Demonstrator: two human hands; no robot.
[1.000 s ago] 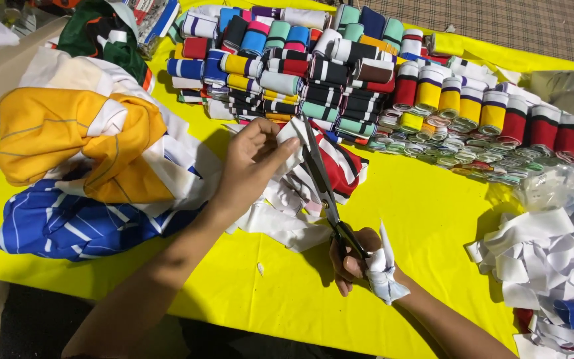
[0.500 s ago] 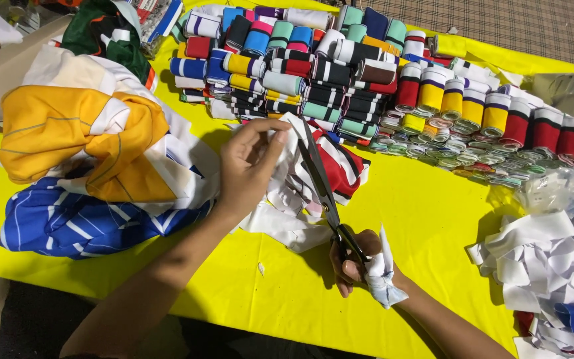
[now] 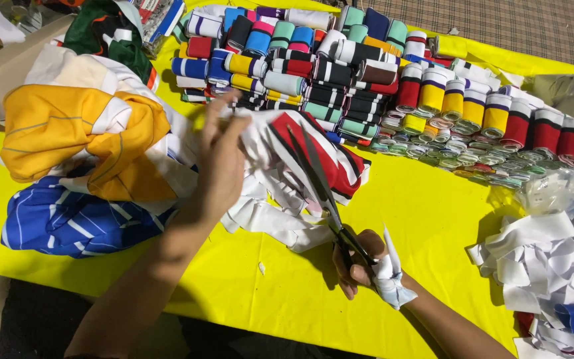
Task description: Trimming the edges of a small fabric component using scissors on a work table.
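My left hand pinches a white, red and black striped fabric piece and holds it up off the yellow table cover. My right hand grips black-handled scissors with long blades parted, pointing up into the fabric. A crumpled white cloth scrap is also tucked in my right hand. White fabric offcuts lie under the piece.
Rows of rolled striped ribbing bands fill the far side. A yellow, white and blue garment heap lies left. White cut scraps pile at the right, with clear plastic bags beside them.
My left hand has lifted and shifted the fabric slightly right and upward. The scissors stay in the cloth, their blades a little further along.
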